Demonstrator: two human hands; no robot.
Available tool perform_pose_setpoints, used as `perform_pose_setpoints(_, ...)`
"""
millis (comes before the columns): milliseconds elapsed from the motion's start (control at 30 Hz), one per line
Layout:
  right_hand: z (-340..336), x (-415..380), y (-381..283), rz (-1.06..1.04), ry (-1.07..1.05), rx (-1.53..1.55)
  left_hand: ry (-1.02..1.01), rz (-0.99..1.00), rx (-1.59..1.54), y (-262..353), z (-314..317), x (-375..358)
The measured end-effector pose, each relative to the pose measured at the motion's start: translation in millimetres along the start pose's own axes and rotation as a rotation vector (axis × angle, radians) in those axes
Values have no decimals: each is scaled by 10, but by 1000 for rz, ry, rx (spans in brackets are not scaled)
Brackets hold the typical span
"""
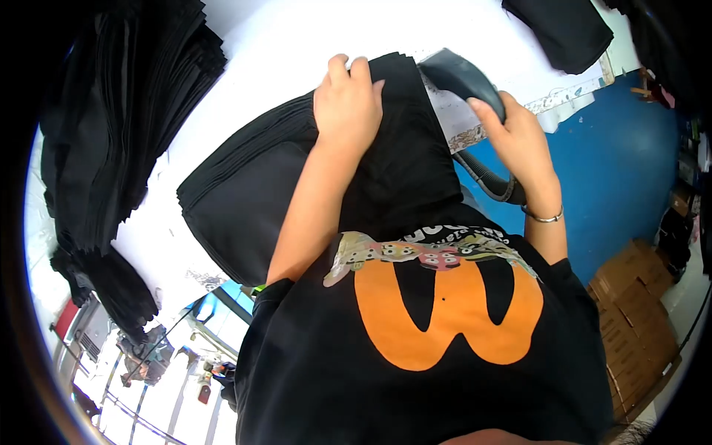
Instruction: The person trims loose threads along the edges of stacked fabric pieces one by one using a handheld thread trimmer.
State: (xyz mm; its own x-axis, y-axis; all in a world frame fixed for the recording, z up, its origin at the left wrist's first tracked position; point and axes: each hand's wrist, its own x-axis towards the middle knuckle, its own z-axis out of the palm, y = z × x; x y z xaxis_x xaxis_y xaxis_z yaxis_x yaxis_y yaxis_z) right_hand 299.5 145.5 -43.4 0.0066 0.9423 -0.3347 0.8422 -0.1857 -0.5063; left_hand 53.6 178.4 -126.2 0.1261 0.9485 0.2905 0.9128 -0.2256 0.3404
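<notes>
My left hand (347,104) lies flat, fingers together, on top of a stack of black fabric pieces (252,185) on a white table (297,44). My right hand (519,137) is closed around the handle of a dark grey hand tool (463,78), whose head rests at the stack's right edge. A dark hose or cord (486,178) runs from the tool down past my wrist. I wear a black shirt with an orange print and a metal bracelet on the right wrist.
A tall pile of black fabric (119,119) stands at the left of the table, and another black piece (564,30) lies at the far right. The floor is blue (623,170), with cardboard boxes (638,326) at the right. Metal frames show at lower left.
</notes>
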Motion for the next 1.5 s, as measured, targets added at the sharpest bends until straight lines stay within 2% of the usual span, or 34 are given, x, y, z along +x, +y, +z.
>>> perform_pose_setpoints(33,-21,-3,89,58,26,96,-82,4,67,-39,98,94)
perform_pose_setpoints(67,-44,3,173,113,52,194,-74,-8,66,-63,157,158)
perform_pose_setpoints(133,-83,-30,248,131,45,264,-140,-156,-231,-87,192,250)
perform_pose_setpoints(200,-88,-58,266,148,7,471,-77,-189,-304,-134,216,232)
perform_pose_setpoints(267,1,68,217,141,-53,511,-54,-173,-378,-180,252,207)
perform_pose_setpoints(333,194,313,133,-202,-30,268,-148,-194,-422,-208,269,238)
perform_pose_setpoints(400,236,578,-25,-11,-118,511,-303,-399,-769,-299,313,261)
perform_pose_setpoints(467,38,518,-66,-1,-44,603,-306,-360,-729,-309,266,243)
perform_pose_setpoints(567,-93,475,118,-33,-173,660,-273,-289,-728,-288,263,277)
perform_pose_setpoints(600,-83,444,53,-3,-222,618,-288,-347,-829,-272,267,274)
perform_pose_setpoints(667,114,505,27,-91,-244,496,-309,-402,-931,-244,226,282)
perform_pose_setpoints(733,133,464,-32,-59,-199,506,-358,-310,-823,-219,-8,302)
perform_pose_setpoints(767,57,426,-24,-29,-120,531,-371,-162,-773,-212,-214,274)
perform_pose_setpoints(800,-33,373,-4,6,-43,554,-376,-166,-771,-239,-425,249)
perform_pose_setpoints(867,-233,310,141,-92,-119,599,-872,-106,-886,-366,-720,179)
perform_pose_setpoints(900,-316,273,143,-131,-204,542,-892,-114,-803,-445,-661,118)
perform_pose_setpoints(967,-480,267,-34,-154,-422,340,-727,-247,-826,-457,-564,122)
perform_pose_setpoints(1000,-344,295,-148,-382,-401,246,-605,-302,-810,-444,-481,174)
perform_pose_setpoints(1033,-287,328,-360,-417,-581,63,-489,-274,-791,-521,-293,187)
perform_pose_setpoints(1067,-32,278,-487,-524,-492,-89,-485,-271,-794,-582,-159,183)
perform_pose_setpoints(1100,214,253,-551,-671,-352,-81,-464,-249,-696,-638,-48,189)
perform_pose_setpoints(1133,151,243,-742,-558,-479,-136,-442,-227,-599,-640,-33,210)
perform_pose_setpoints(1200,53,97,-718,-616,-323,-189,-487,-321,-690,-671,-73,204)
perform_pose_setpoints(1233,-44,8,-665,-624,-333,-193,-497,-317,-687,-680,-85,187)
perform_pose_setpoints(1267,-172,-66,-580,-546,-413,-203,-504,-312,-684,-693,-85,179)
perform_pose_setpoints(1300,-237,-95,-541,-465,-488,-212,-446,-206,-630,-700,-50,172)
perform_pose_setpoints(1333,-196,-109,-559,-464,-490,-215,-445,-208,-633,-713,-35,181)
perform_pose_setpoints(1400,1,-147,-620,-530,-405,-218,-547,-310,-728,-697,2,262)
perform_pose_setpoints(1467,314,-130,-725,-618,-270,-119,-560,-341,-782,-705,31,316)
perform_pose_setpoints(1500,386,-170,-791,-608,-266,-126,-543,-384,-729,-675,-2,336)
